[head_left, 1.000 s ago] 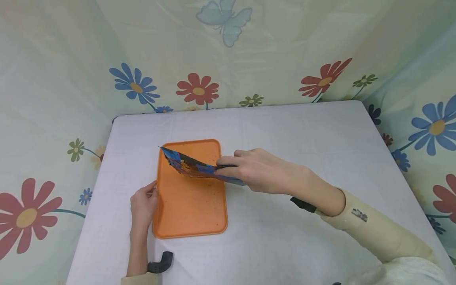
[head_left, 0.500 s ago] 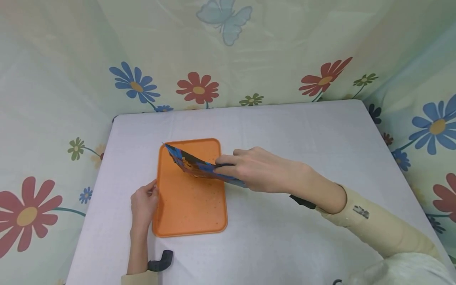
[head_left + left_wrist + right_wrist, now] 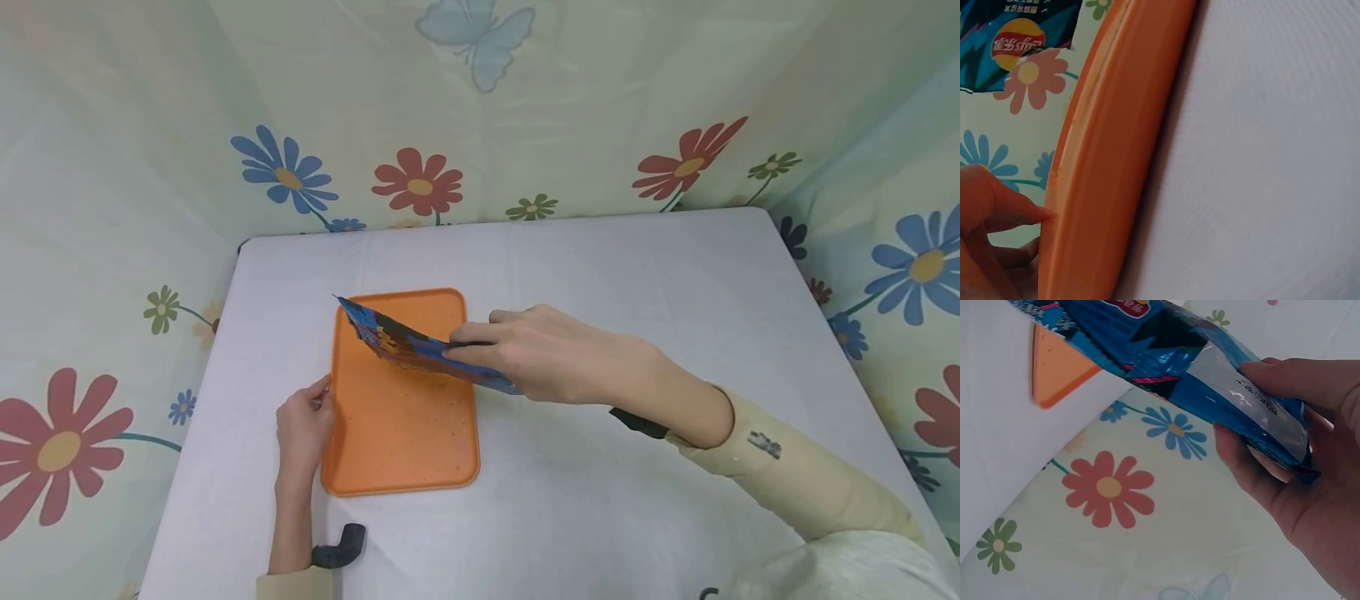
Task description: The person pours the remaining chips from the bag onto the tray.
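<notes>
My right hand (image 3: pixel 543 354) grips a blue Lay's chip bag (image 3: pixel 408 346) by its right end, holding it tilted over the orange tray (image 3: pixel 405 454). In the right wrist view, the thumb and fingers of that hand (image 3: pixel 1310 444) pinch the crinkled blue bag (image 3: pixel 1147 344). The bag's torn, jagged end shows in the left wrist view, above the tray's side wall (image 3: pixel 1110 156). My left hand (image 3: pixel 303 421) pinches the left edge of the tray, thumb at the rim. Small dark specks dot the tray's floor. What is inside the bag is hidden.
A white cloth covers the table (image 3: pixel 637 292). Flower-patterned curtains (image 3: pixel 585 108) surround it at the back and sides. A black strap piece (image 3: pixel 341 546) sticks out beside the left wrist, and another black piece (image 3: pixel 637 423) sits under the right wrist.
The bag's far end has swung slightly right and then back left over the tray. My left hand keeps its hold on the tray edge, and the tray stays in place.
</notes>
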A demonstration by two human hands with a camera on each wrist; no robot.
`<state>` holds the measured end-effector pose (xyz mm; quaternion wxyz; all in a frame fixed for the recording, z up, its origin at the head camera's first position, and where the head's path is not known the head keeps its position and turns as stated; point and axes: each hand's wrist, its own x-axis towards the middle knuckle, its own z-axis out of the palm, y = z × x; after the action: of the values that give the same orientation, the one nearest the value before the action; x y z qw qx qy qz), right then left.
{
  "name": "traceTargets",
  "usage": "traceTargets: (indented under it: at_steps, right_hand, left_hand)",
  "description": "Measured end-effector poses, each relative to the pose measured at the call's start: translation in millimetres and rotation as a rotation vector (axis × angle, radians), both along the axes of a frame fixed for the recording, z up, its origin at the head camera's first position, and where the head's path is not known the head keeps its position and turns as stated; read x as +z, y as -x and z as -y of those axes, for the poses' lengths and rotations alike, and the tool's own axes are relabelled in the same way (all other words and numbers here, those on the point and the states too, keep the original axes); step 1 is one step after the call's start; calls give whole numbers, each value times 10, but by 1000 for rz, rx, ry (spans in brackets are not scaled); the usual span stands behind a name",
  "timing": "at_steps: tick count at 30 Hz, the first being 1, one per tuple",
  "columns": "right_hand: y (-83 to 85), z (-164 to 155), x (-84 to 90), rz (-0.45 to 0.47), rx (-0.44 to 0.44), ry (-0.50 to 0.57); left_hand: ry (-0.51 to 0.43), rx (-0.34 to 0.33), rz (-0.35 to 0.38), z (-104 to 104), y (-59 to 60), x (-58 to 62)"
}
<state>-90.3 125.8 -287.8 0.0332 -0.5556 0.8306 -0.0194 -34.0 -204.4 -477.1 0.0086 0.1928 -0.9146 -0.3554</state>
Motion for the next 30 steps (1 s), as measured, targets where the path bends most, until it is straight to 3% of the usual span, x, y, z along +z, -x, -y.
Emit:
traceTargets:
  at_steps: [19, 30]
  right_hand:
    - [12, -16, -12, -38, 50, 118]
    - [16, -42, -26, -45, 42, 113]
  left_hand:
    - [10, 6, 11, -1, 12, 12]
    - [-7, 14, 15, -4, 17, -6]
